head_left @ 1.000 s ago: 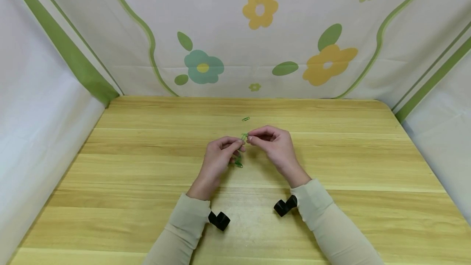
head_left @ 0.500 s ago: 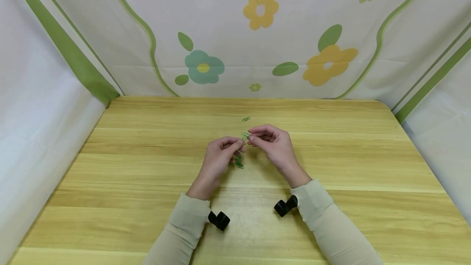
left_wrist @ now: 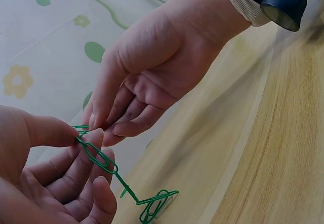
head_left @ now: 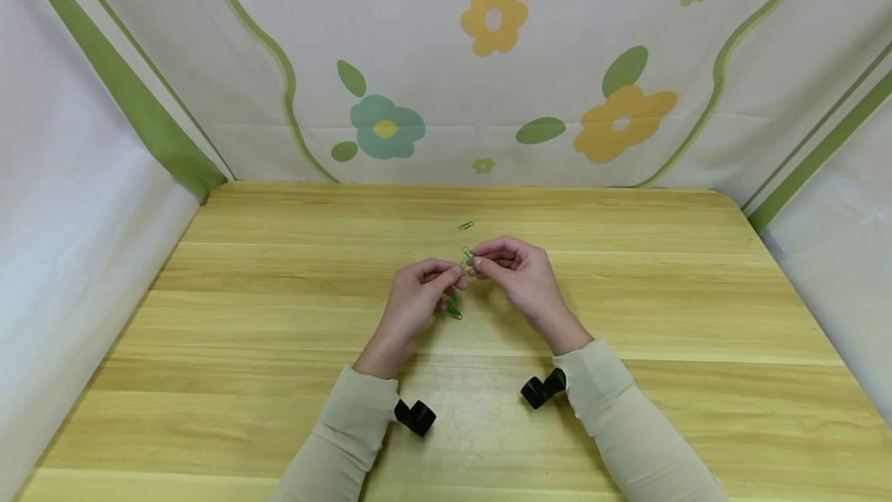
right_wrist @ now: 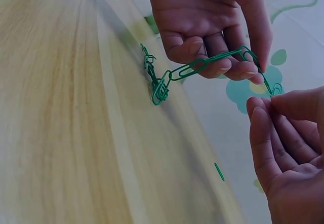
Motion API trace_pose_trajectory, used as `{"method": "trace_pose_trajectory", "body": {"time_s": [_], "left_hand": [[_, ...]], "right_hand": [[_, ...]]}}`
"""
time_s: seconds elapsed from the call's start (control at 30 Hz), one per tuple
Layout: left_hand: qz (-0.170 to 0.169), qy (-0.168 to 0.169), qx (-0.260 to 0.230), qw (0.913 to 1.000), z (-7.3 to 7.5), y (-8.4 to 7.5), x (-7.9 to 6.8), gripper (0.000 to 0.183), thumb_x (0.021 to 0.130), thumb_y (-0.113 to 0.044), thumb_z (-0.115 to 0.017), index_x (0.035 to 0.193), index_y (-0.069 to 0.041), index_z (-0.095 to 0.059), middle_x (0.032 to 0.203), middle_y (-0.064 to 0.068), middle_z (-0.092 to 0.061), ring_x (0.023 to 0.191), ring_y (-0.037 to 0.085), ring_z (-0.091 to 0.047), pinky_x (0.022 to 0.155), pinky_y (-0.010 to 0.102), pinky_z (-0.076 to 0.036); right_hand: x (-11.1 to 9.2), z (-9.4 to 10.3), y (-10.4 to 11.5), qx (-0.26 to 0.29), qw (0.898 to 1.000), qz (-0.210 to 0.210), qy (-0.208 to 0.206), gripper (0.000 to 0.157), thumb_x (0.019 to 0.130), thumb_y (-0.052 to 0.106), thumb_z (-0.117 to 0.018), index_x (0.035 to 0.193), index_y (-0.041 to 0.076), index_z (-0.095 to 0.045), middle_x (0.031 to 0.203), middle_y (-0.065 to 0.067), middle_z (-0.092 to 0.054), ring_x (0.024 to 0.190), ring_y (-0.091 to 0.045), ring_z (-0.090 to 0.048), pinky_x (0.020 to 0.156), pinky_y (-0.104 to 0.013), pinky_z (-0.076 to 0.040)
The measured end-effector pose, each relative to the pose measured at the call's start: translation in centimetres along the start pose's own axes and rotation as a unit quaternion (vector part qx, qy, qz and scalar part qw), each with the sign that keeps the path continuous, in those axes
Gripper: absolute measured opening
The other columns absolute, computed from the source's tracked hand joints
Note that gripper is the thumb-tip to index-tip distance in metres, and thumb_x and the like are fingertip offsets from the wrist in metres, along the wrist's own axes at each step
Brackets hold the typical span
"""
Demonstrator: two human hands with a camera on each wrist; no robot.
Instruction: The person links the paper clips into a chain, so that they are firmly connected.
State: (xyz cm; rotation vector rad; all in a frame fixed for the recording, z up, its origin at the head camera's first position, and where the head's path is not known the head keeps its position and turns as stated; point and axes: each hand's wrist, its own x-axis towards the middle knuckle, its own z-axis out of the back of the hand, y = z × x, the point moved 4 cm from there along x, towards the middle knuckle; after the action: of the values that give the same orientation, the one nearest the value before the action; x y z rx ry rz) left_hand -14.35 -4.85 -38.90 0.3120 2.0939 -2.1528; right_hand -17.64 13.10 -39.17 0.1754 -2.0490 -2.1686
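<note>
Several green paper clips, linked in a chain (right_wrist: 190, 70), hang from my left hand (head_left: 409, 300), whose thumb and finger pinch the chain near its upper end. The lower part of the chain (head_left: 453, 311) reaches down to the table, bunched together. Close beside it, my right hand (head_left: 521, 276) pinches a green paper clip (right_wrist: 276, 88) between thumb and fingertips. That clip meets the end of the chain; fingers partly cover the spot, so I cannot tell whether the two are fully hooked. Both hands' fingertips are a short way apart.
One loose green paper clip (head_left: 466, 225) lies on the wooden table (head_left: 279, 378) beyond the hands. A white cloth (head_left: 432, 45) printed with flowers stands behind the table, with more cloth at both sides. Black cameras (head_left: 418, 417) sit on the wrists.
The paper clip at my right fingertips has tilted, its free end now pointing farther up and away. My right hand has shifted very slightly; the left hand stays nearly still.
</note>
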Motion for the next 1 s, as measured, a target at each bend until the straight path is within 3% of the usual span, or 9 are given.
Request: {"method": "trace_pose_trajectory", "body": {"time_s": [0.43, 0.73, 1.0], "left_hand": [[0.007, 0.001, 0.001, 1.0, 0.01, -0.1, -0.12, 0.019, 0.107, -0.02, -0.069, 0.113, -0.005, -0.078, 0.098, 0.01, -0.081, 0.084, 0.013, -0.066, 0.071, 0.027, -0.053], [0.018, -0.001, -0.037, 0.9992, 0.11, -0.03, -0.01, 0.019, 0.107, -0.019, -0.069, 0.112, -0.003, -0.077, 0.094, 0.008, -0.08, 0.079, 0.018, -0.067, 0.071, 0.026, -0.053], [0.015, -0.005, -0.038, 0.9992, 0.22, -0.06, -0.05, 0.02, 0.108, -0.02, -0.067, 0.114, -0.003, -0.077, 0.093, 0.003, -0.08, 0.086, 0.021, -0.069, 0.072, 0.027, -0.053]], "right_hand": [[-0.06, -0.04, 0.06, -0.026, 1.0, -0.001, 0.005, 0.016, 0.099, 0.003, -0.076, 0.115, -0.002, -0.076, 0.108, -0.018, -0.082, 0.086, -0.013, -0.079, 0.087, -0.043, -0.066], [-0.1, -0.04, 0.1, -0.033, 0.999, -0.001, 0.005, 0.016, 0.098, 0.003, -0.077, 0.114, -0.001, -0.076, 0.108, -0.02, -0.081, 0.085, -0.014, -0.079, 0.085, -0.041, -0.067], [-0.09, 0.06, 0.06, -0.046, 0.999, 0.004, 0.006, 0.015, 0.1, 0.004, -0.076, 0.115, 0.0, -0.077, 0.111, -0.021, -0.079, 0.088, -0.018, -0.078, 0.087, -0.043, -0.066]]}}
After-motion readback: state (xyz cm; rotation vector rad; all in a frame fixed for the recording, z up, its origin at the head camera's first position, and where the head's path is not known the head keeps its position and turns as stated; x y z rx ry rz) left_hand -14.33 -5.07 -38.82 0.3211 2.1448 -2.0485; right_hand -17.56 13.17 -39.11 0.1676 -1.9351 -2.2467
